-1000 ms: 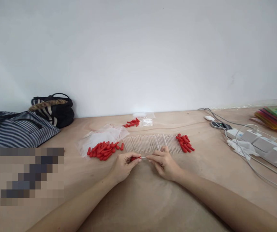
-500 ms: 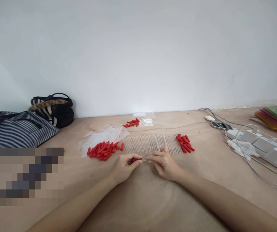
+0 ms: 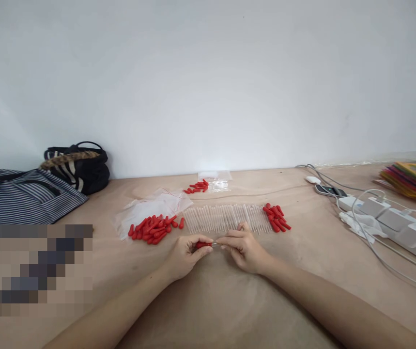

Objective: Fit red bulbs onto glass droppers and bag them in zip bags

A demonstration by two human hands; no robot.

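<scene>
Between the thumb and fingers of my left hand [image 3: 189, 252] is a red rubber bulb [image 3: 204, 245]. My right hand [image 3: 243, 249] pinches a thin clear tube [image 3: 215, 244], whose left end meets the bulb's open end. Behind my hands lies a long row of clear tubes [image 3: 222, 218] side by side. A pile of red bulbs [image 3: 152, 229] sits left of the row, and a smaller pile of red bulbs [image 3: 276, 217] touches its right end. Further back are more red bulbs [image 3: 197, 186] beside a few clear tubes [image 3: 218, 185].
Clear plastic bags [image 3: 149, 206] lie behind the left pile. At the left are a striped bag [image 3: 37, 196] and a black bag [image 3: 93, 169]. A power strip [image 3: 392, 218] with white plugs, cables and a phone-like device [image 3: 330, 190] is at right, with colourful sheets [image 3: 411, 179] beyond.
The view has shifted slightly. Both hands remain close together, holding the bulb and the tube, with little other visible movement.
</scene>
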